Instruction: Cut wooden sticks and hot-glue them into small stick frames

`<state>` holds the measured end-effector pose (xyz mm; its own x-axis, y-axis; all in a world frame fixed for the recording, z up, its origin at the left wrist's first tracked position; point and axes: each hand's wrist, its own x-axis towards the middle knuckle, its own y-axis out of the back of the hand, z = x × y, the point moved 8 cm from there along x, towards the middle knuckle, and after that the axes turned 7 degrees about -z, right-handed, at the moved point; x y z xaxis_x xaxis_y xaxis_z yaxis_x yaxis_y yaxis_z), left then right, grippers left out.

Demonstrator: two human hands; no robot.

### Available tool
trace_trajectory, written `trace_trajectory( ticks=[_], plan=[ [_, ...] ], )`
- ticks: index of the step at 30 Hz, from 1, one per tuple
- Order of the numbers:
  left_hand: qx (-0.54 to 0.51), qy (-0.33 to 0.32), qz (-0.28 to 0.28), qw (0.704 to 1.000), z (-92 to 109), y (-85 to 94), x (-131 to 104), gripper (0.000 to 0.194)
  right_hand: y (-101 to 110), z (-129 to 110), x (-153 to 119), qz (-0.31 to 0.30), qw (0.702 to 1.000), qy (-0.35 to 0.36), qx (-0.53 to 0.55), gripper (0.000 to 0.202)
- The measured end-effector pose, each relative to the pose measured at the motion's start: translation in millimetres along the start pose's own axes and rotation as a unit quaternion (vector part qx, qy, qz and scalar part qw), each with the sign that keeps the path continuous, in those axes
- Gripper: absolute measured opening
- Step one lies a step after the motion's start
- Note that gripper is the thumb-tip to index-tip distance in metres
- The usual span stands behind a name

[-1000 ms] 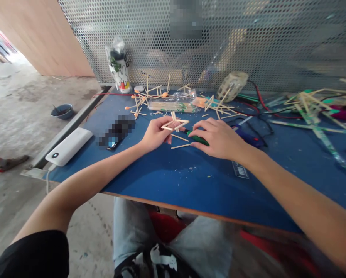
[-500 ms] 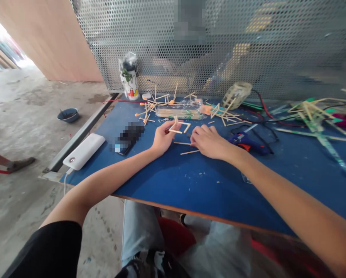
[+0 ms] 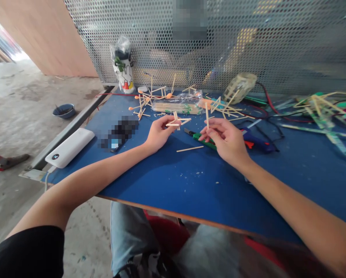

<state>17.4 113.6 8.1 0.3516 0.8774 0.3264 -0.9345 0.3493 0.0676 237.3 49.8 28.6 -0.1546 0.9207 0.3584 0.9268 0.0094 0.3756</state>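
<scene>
At the centre of the frame, the left hand (image 3: pixel 159 134) has its grip closed on a small shape (image 3: pixel 176 124) of joined sticks, held above the blue bench (image 3: pixel 158 177). Just right of centre, the right hand (image 3: pixel 228 139) has its grip pinched on a single stick (image 3: pixel 207 116), held nearly upright, apart from the shape. Under the right hand's fingers lies a green tool (image 3: pixel 206 141) with a dark tip; whether they touch it cannot be told. A loose stick (image 3: pixel 190 148) lies below, between the hands. Right of the right hand is a blue glue gun (image 3: pixel 261 142). Behind the hands, at upper centre, lies a pack (image 3: pixel 175 108) of sticks in clear wrap, near stick pieces with orange blobs (image 3: pixel 169 95). Towards the left are a partly blurred phone (image 3: pixel 115 144) and a white power bank (image 3: pixel 70 148); a tumbler (image 3: pixel 125 75) stands at upper left.
</scene>
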Motion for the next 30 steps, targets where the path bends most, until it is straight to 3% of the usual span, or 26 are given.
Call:
trace_trajectory(
  ticks=[6,11,20,30],
  plan=[
    [0.013,-0.004,-0.004,1.0,-2,0.5,1,0.028,-25,-15,-19,-0.041,0.984,-0.036,0.171,0.026],
    [0.008,0.005,-0.012,1.0,-2,-1.5,1,0.028,-58,-29,-32,-0.14,0.977,-0.036,0.157,0.031],
    [-0.015,0.015,-0.031,0.999,-8,-5.9,2,0.033,-58,-19,-32,-0.154,0.982,-0.04,0.1,0.03],
    [0.015,0.003,-0.061,0.998,-1,-10.2,0,0.038,-63,-14,-30,-0.167,0.979,-0.058,0.103,0.033]
  ],
)
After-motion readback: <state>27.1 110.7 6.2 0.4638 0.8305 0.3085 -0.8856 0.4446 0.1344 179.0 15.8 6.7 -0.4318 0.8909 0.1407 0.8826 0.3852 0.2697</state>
